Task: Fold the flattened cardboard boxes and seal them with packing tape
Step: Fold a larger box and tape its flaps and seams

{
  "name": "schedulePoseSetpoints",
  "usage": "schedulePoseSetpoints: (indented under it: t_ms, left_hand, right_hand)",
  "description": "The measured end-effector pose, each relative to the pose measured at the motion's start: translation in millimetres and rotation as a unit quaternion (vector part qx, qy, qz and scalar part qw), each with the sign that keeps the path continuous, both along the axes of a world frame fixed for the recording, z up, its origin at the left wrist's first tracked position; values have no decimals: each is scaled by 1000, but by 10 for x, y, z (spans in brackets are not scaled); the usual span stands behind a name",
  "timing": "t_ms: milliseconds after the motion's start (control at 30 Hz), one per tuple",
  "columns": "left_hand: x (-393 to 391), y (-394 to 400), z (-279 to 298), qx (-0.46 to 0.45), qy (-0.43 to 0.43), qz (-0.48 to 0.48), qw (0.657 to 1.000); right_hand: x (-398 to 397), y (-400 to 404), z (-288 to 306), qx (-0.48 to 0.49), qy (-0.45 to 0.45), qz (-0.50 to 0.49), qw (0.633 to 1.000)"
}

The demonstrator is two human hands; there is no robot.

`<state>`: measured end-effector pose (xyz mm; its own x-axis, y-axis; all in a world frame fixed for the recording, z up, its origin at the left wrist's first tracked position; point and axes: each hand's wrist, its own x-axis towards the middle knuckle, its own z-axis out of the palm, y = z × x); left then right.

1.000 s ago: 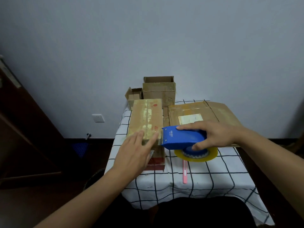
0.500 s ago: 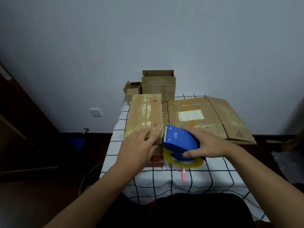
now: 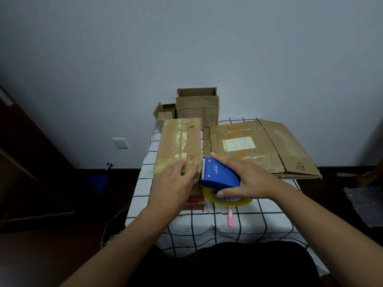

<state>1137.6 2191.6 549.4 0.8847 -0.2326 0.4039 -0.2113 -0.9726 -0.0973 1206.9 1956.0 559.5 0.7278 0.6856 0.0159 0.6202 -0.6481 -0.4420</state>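
Box (image 3: 179,145) under left fingers (image 3: 182,165).

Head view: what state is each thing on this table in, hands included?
Taped box: closed, taped over.
Tape dispenser: gripped, toothed edge at the box's near end.
Left hand: flat, pressing the box.
Right hand: gripping the dispenser.
Flattened cardboard: unfolded.
Back box: upright, top open.
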Motion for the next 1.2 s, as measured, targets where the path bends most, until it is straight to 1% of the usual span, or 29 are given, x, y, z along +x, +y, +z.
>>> schedulePoseSetpoints:
  t_ms: [133,200,433,533,733,833,933,967,1033,1067,1100,1133,1200]
  left_hand:
    - [-33,33,58,11,-5,-2,1000]
    - [-43,42,72,20,-1,-1,1000]
    - [-60,63,103,2,-2,-7,1000]
    - [-37,28,61,-5,-4,-14,1000]
    - [-42,12,37,-5,-3,-16,1000]
    - [-24,-14,23,7,-8,-22,1000]
    - [7,-42,26,7,-3,-25,1000]
    - [8,-32,31,2,-3,-26,1000]
    - [-16,32,37,-7,-7,-30,1000]
    - [-28,58,28,-9,-11,-34,999]
    - [-43,85,26,-8,-14,-38,999]
    - [-51,102,24,-7,-16,-38,999]
    - [-40,102,11,-12,-22,-35,999]
  right_hand:
    - [14,-177,113,37,39,6,999]
    - [35,-323,193,28,35,5,999]
    - [43,-710,263,-75,9,-1,997]
    - [37,-693,328,-139,-17,5,990]
    - [63,-533,434,-218,-19,26,975]
    - [43,-285,440,-252,7,38,967]
    - [142,22,404,-259,46,52,963]
    - [171,101,399,-280,54,52,957]
    - [198,177,339,-364,61,49,928]
    - [200,150,281,-391,63,41,917]
    - [191,95,238,-389,66,23,919]
    - [180,25,204,-366,66,2,928]
    - [164,-126,153,-312,34,-31,949]
